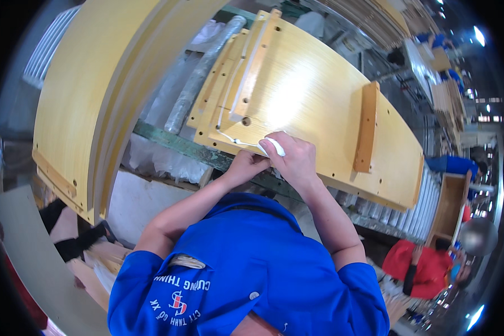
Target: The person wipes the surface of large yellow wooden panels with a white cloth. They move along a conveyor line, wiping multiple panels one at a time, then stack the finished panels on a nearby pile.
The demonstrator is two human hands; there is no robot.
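Note:
A light-yellow wooden panel lies in front of me, with drilled holes and wooden strips fixed on it. My right hand is closed round a small white bundle at the panel's near edge. A thin white cord runs from beside the left strip, across the panel's corner, to that bundle. My left hand is just left of the right one, below the edge. Its fingers are curled together, and whatever they may hold is hidden. More panels are stacked underneath.
Tall curved wooden panels stand on the left. The stack rests on a green-framed roller conveyor. A wooden strip rises from the panel's right part. A person in red is at the lower right; an open wooden box stands nearby.

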